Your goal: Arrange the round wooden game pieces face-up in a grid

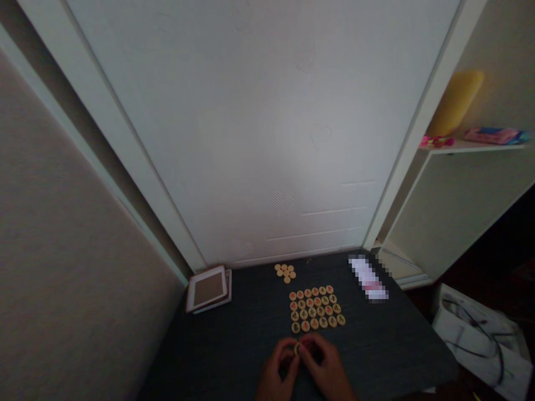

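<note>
Near the front of the dark table, my left hand [278, 372] and my right hand [326, 365] meet with bent fingers. Between their fingertips is a round wooden xiangqi piece [297, 348], pinched from both sides; its marking is too small to read. Just beyond my fingers, several xiangqi pieces [315, 307] lie face up in neat rows, some with red characters and some with black. Farther back, a small loose group of plain-looking discs [286, 272] lies close to the white panel.
Two stacked framed boards [209, 289] lie at the table's back left. A blurred white-and-pink item [368, 277] lies at the back right. A white panel [284, 139] rises behind the table [234, 345]. Right of it stand a shelf [476, 146] and a white box with cables [480, 340].
</note>
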Demonstrator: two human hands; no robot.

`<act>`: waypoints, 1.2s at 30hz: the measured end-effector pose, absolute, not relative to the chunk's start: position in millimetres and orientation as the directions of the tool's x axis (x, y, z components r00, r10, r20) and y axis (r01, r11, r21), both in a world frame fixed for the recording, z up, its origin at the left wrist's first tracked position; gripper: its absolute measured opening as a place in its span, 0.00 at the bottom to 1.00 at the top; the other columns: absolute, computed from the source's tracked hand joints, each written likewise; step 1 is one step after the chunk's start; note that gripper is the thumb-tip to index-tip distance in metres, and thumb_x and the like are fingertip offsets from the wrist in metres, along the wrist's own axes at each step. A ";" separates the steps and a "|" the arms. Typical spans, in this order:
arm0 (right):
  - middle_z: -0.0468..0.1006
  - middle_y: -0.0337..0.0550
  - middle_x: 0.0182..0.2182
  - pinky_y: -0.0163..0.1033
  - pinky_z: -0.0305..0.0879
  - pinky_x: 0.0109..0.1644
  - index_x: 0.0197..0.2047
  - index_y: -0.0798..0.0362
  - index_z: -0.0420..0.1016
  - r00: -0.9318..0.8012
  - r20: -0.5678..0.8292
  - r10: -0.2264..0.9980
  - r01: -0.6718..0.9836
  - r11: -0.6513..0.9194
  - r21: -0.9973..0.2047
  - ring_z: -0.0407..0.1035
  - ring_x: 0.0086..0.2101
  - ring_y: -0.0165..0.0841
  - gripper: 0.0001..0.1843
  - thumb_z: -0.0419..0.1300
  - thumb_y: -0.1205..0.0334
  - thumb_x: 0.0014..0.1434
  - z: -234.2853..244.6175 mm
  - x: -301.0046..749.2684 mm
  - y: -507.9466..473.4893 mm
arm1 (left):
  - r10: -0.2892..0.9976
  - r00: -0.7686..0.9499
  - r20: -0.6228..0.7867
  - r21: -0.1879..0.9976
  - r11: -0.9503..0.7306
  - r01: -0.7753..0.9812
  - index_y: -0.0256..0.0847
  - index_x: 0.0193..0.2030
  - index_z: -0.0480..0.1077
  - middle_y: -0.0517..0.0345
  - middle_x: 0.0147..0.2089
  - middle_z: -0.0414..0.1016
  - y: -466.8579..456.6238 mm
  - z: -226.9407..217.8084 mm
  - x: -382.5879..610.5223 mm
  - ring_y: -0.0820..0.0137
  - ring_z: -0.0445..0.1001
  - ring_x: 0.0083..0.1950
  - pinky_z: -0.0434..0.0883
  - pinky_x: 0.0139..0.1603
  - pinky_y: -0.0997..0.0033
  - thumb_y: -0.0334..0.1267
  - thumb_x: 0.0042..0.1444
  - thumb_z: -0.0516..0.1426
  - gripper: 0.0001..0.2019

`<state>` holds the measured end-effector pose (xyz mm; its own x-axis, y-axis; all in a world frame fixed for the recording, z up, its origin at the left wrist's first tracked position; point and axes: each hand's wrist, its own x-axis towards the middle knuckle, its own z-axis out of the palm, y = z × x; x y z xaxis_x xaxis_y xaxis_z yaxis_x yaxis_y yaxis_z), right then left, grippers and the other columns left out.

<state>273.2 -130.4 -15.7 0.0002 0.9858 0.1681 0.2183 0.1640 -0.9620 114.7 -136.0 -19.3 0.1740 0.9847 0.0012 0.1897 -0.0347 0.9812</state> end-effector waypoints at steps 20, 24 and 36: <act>0.82 0.44 0.33 0.37 0.71 0.42 0.42 0.52 0.79 -0.083 0.154 0.985 0.222 0.169 -0.960 0.76 0.35 0.37 0.16 0.58 0.48 0.65 -7.2 274.7 -132.6 | 0.985 0.171 0.014 0.982 -0.046 0.185 0.43 0.49 0.73 0.50 0.43 0.84 -140.1 -1.7 119.0 0.61 0.82 0.45 0.76 0.49 0.66 0.54 0.63 0.56 0.18; 0.81 0.44 0.35 0.37 0.71 0.43 0.41 0.52 0.78 -0.021 0.162 0.987 0.226 0.162 -0.960 0.76 0.37 0.38 0.17 0.58 0.47 0.65 -11.3 285.0 -134.9 | 0.986 0.168 0.012 0.972 -0.050 0.228 0.42 0.49 0.73 0.51 0.39 0.84 -139.6 -6.7 117.5 0.61 0.82 0.42 0.76 0.48 0.66 0.55 0.61 0.58 0.19; 0.82 0.47 0.39 0.43 0.73 0.46 0.44 0.51 0.78 0.260 0.057 0.964 0.275 -0.017 -0.961 0.77 0.39 0.43 0.23 0.61 0.39 0.59 -35.1 410.4 -122.9 | 0.988 0.149 0.044 0.943 -0.091 0.320 0.42 0.45 0.75 0.52 0.36 0.84 -140.3 -14.7 116.3 0.62 0.82 0.39 0.75 0.45 0.65 0.53 0.63 0.57 0.17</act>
<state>410.4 -122.9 -35.1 0.2600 0.9639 0.0571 0.2747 -0.0171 -0.9614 116.3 -140.3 -14.7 0.1493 0.9878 0.0441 0.3204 -0.0905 0.9429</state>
